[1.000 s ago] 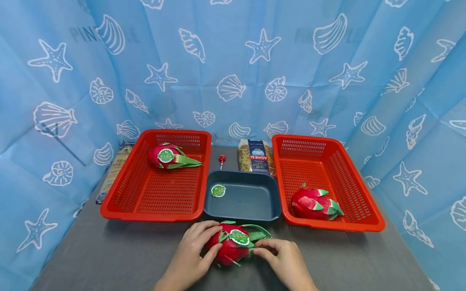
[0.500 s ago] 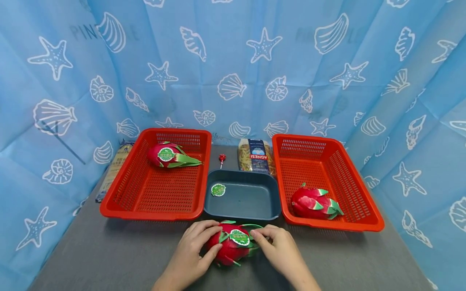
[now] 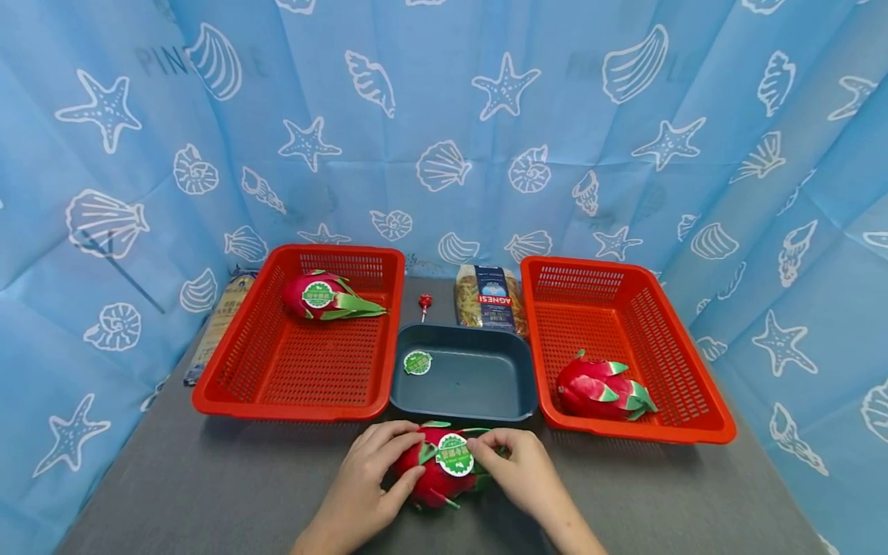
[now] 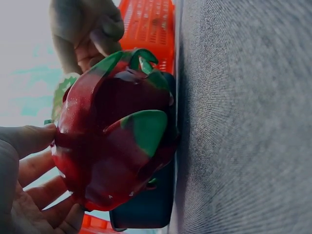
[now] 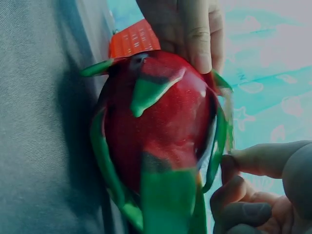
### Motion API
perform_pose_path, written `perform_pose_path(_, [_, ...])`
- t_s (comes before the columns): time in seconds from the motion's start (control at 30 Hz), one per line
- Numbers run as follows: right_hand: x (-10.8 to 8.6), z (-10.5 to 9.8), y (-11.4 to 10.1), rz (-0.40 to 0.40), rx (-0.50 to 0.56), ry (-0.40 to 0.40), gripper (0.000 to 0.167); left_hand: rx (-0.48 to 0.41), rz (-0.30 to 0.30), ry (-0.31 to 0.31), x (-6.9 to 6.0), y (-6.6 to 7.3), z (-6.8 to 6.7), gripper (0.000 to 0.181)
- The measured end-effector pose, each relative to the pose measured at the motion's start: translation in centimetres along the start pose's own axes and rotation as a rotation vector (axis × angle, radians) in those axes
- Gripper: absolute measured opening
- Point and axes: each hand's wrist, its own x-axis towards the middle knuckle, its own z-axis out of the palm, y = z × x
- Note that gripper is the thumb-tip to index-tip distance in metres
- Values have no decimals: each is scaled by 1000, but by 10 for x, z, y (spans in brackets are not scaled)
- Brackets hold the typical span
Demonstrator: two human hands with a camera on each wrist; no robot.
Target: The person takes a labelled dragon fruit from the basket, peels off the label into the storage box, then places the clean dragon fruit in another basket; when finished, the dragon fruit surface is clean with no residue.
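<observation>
A red dragon fruit (image 3: 437, 486) with green-tipped scales lies on the grey table near the front edge. My left hand (image 3: 378, 478) holds it from the left, thumb and fingers spread round its body, as the left wrist view also shows. On its top is a round green-and-white sticker (image 3: 455, 455). My right hand (image 3: 516, 470) pinches the sticker's right edge between thumb and index finger. The right wrist view shows the sticker (image 5: 229, 117) edge-on, standing off the fruit's side. A dark blue tray (image 3: 465, 408) sits just behind the fruit, with another such sticker (image 3: 418, 362) inside.
The left red basket (image 3: 291, 408) holds a stickered dragon fruit (image 3: 305, 297). In the right red basket (image 3: 666, 432) lies a dragon fruit (image 3: 597, 389) with no sticker visible. A lollipop (image 3: 425, 303), a pasta bag (image 3: 489, 301) and a long packet (image 3: 222, 324) stand farther back.
My right hand has moved from the fruit's leaf end up and left to the sticker's edge. The sticker now tilts up toward the head camera. My left hand stays put.
</observation>
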Motion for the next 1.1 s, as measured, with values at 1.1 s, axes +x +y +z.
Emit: perform_pose_path(1.1, [90, -18, -58, -124, 329, 1, 30, -102, 149, 117, -11, -18, -1, 39])
